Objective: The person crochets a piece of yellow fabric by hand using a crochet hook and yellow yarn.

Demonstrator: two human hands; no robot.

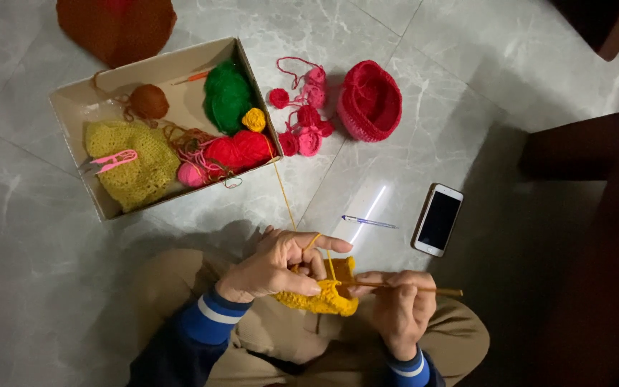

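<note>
Left hand [277,264] pinches the yellow crochet piece [322,295]; right hand [398,307] grips the wooden hook [410,288]. Grey marble floor [30,236] beneath, phone [438,219] just beyond the right hand.

Floor [467,107]: glossy veined marble-look tile; box [80,100]: matt cardboard; yellow piece [320,297] and red cap [369,100]: rough knitted yarn; hook [410,288]: smooth wood-like; phone [438,219]: glossy glass face.

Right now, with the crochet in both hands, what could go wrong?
The yellow strand runs taut from the cardboard box over the left hand; a tug might drag out or tangle the yarn balls. The phone and pen lie on the floor nearby, where a shifting knee could strike them.
</note>
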